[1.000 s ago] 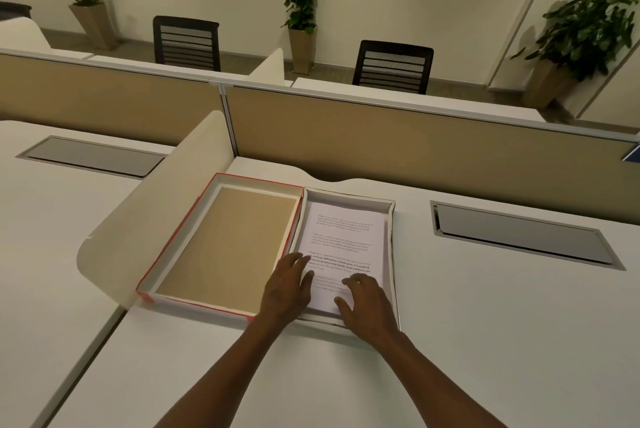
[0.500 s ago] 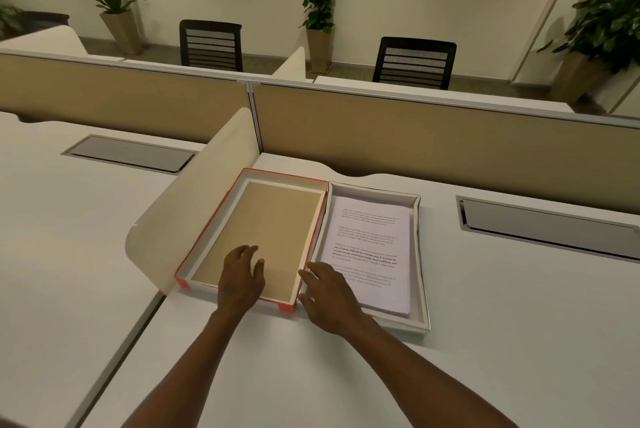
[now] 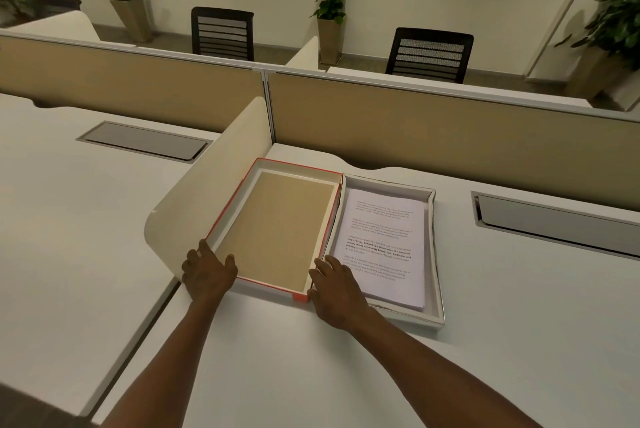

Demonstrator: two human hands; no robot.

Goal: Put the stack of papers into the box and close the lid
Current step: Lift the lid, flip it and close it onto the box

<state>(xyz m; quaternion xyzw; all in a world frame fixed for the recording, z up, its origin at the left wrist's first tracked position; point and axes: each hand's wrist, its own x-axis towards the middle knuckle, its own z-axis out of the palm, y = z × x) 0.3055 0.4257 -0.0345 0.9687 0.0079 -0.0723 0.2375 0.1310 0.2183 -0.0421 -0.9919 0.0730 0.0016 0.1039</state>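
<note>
My 2 bare forearms reach forward over the white surface [image 3: 346, 375] from its near edge. My left hand [image 3: 207, 273] is at the near left corner of the lid [image 3: 277, 230], fingers curled over the corner and the thumb lying on the lid's near wall, so this grip is grasping the lid. My right hand [image 3: 337, 292] is at the lid's near right corner, fingertips on the seam where lid and box [image 3: 437, 254] meet; the palm lies low on the surface and I cannot tell whether this grip is clenched on the lid wall or only resting against it.

The lid lies upside down, red outside, white walls, brown cardboard floor showing. Its left side runs beside the curved cream divider [image 3: 214, 192] that separates this surface from the neighbouring one. Touching its right side is the box, a shallow white tray, open. The stack of papers [image 3: 384, 244] lies flat inside it, printed text facing up, its edges just inside the box walls.

Beyond the box, toward the right edge, is a grey cable hatch [image 3: 554, 223] set into the surface. At the far edge stands a tan partition [image 3: 450, 136]. Behind it are 2 black chairs [image 3: 429, 55] and potted plants [image 3: 330, 8] against a pale wall.
</note>
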